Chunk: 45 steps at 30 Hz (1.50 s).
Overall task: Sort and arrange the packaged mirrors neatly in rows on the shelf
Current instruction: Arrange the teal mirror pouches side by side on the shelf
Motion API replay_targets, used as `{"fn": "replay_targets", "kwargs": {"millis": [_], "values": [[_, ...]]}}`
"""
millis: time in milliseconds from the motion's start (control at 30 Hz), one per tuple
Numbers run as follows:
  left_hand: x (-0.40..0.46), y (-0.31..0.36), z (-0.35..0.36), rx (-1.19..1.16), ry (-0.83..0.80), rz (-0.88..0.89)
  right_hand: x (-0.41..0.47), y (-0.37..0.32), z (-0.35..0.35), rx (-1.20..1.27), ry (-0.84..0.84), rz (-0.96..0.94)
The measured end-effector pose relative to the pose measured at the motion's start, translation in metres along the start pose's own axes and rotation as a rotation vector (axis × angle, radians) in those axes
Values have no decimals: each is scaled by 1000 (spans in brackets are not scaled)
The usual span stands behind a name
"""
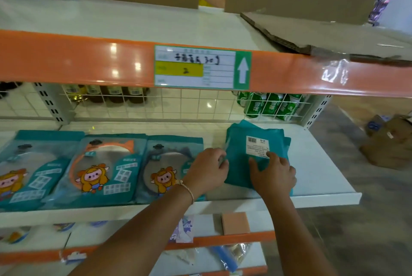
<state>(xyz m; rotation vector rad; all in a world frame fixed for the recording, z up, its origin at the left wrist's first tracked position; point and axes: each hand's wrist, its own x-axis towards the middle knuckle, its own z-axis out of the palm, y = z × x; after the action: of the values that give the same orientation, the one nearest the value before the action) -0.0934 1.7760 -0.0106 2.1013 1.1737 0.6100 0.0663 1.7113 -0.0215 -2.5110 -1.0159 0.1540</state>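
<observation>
Shelf [312,159], white, middle tier. Along its front edge, left to right: three packaged mirrors lying face up in a row, touching side by side, the leftmost [24,171], the middle [100,168] with an orange frame, the third [165,168]; likely already sorted. Left hand [207,169]: fingers curled against the left edge of a teal stack of packages [252,148], face down, barcode label up, near the shelf's right end. Right hand [274,175]: fingers spread flat on top, apparently pinning the stack for squaring.
</observation>
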Motion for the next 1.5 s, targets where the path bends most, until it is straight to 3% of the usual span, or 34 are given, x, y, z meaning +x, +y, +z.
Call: {"fn": "replay_targets", "kwargs": {"millis": [200, 400, 633, 800, 933, 1000, 1133, 1300, 1500], "values": [[17, 17, 19, 84, 17, -33, 31, 28, -9, 88, -130, 60], [25, 17, 24, 115, 6, -75, 47, 34, -19, 357, -228, 103], [29, 12, 19, 79, 26, -51, 44, 30, -39, 540, -186, 101], [32, 11, 11, 24, 27, -41, 36, 25, -48, 968, -275, 306], [30, 16, -11, -30, 43, -72, 21, 14, -41, 1130, -274, 354], [28, 16, -24, -169, 38, -191, 10, 4, -37, 1170, -282, 331], [22, 2, -49, -706, -40, -522, -10, -18, -28, 1188, -348, 260], [0, -32, -78, -642, 42, -550, -31, -47, -21, 1029, -447, 186], [-32, -70, -114, -712, 50, -578, -54, -82, -7, 1079, -580, 178]]}}
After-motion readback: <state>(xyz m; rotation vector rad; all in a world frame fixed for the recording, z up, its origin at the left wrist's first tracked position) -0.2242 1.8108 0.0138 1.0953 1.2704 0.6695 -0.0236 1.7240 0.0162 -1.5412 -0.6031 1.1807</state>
